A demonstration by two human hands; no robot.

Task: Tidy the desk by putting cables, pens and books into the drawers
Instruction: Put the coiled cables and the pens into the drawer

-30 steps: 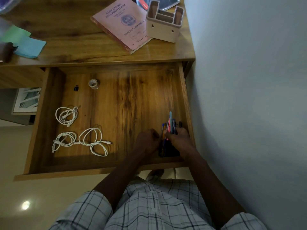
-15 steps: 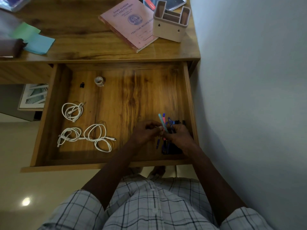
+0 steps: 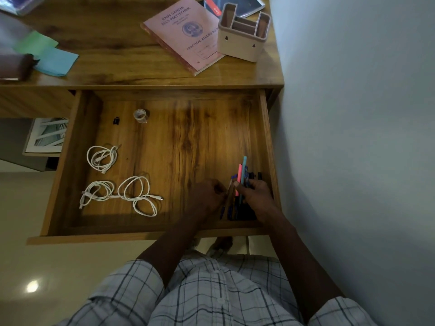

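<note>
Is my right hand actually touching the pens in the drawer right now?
Touching. The head view shows the right hand with its fingers curled round the pens, whose coloured tips stick out past it.

I saw the open drawer point(image 3: 188, 149), white cables point(image 3: 102, 158) at nine o'clock, tape roll point(image 3: 140, 115) at eleven, pens point(image 3: 242, 175) at four, pink book point(image 3: 186, 31) on desk point(image 3: 106, 43).

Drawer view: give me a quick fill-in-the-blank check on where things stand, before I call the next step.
1. The white cables lie in the ____ half of the drawer.
2. The right hand grips the pens at the drawer's front ____ corner.
3. The record book on the desk has a ____ cover.

Missing words: left; right; pink.
</note>
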